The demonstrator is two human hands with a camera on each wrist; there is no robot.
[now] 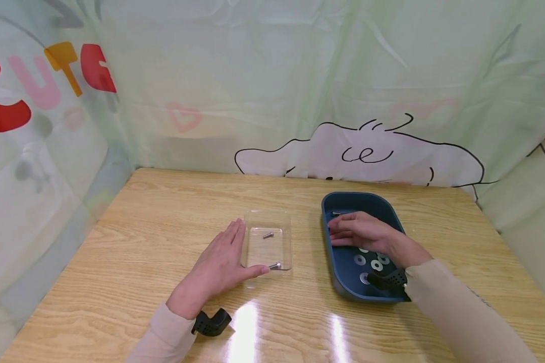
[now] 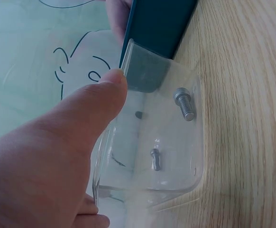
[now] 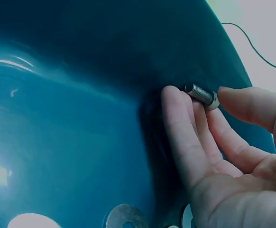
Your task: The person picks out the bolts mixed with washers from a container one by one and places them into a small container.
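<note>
My left hand (image 1: 222,257), its fingers extended, lies along the left side of a small clear plastic box (image 1: 287,242). The thumb touches the box's near rim. Inside the box are a larger socket-head bolt (image 2: 184,104) near the thumb and a smaller bolt (image 2: 155,159) farther off. My right hand (image 1: 365,232) reaches into a dark blue bin (image 1: 328,252) at its left wall. Its thumb and loosely bent fingers stand apart beside a bolt (image 3: 202,96) at the fingertips. In the head view this bolt lies just beyond the hand; firm contact is not shown.
Several flat washers (image 1: 376,264) lie on the bin floor below the right hand. Both containers stand on a wooden table (image 1: 181,201). A printed curtain (image 1: 272,91) hangs behind it. Black cameras (image 1: 212,322) are strapped to the wrists.
</note>
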